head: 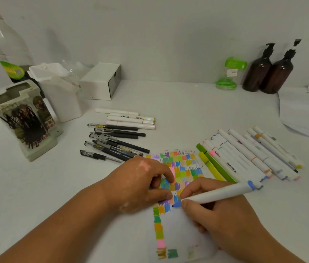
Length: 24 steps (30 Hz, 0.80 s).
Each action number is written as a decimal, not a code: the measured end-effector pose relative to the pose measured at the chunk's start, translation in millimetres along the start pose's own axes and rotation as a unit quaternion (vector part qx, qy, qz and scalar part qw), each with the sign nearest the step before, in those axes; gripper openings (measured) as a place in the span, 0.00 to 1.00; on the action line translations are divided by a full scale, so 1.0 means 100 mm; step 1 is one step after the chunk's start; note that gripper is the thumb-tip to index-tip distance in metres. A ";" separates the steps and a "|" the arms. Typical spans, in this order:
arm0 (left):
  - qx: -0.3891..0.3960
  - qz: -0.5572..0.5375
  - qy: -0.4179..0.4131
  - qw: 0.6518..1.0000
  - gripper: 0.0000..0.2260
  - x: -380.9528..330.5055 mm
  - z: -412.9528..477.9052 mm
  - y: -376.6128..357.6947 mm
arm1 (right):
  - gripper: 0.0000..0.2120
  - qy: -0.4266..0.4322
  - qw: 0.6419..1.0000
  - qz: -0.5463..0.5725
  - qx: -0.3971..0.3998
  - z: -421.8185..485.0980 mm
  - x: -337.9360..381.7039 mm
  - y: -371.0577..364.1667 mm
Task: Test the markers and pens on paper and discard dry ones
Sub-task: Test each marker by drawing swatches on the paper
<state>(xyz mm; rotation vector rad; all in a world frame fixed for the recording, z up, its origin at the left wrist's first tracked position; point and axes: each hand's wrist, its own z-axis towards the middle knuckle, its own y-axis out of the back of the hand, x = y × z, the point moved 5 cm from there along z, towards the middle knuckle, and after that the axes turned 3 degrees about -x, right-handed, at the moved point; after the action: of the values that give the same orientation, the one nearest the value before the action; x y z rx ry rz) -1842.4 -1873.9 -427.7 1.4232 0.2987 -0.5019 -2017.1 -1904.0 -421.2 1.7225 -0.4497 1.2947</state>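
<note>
White counter (188,111), blue marker mid-stroke on a crowded test sheet.
From left, black pens (112,143) lie heaped. My left hand (140,185) presses bent fingertips onto the paper (180,232), and my right hand (216,221) grips the blue marker (218,196), tip on the sheet just beside the left thumb. I judge the risks as inking that thumb, or misreading a weak stroke among the packed swatches. The marker's tail is near the marker row (248,158), so a wide swing could scatter it.
</note>
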 end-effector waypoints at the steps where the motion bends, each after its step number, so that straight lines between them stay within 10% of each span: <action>1: 0.001 0.001 0.000 1.000 0.14 0.00 0.00 0.00 | 0.08 0.001 1.000 -0.005 -0.002 0.00 0.01 0.00; 24: -0.002 -0.008 0.005 1.000 0.14 0.01 0.01 0.00 | 0.06 0.010 0.999 -0.038 0.005 0.00 -0.07 0.00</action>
<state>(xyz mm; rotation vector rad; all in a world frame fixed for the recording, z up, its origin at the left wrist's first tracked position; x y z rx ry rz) -1842.0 -1874.8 -428.0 1.4201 0.3192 -0.5060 -2019.9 -1906.0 -427.3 1.7166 -0.3636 1.2607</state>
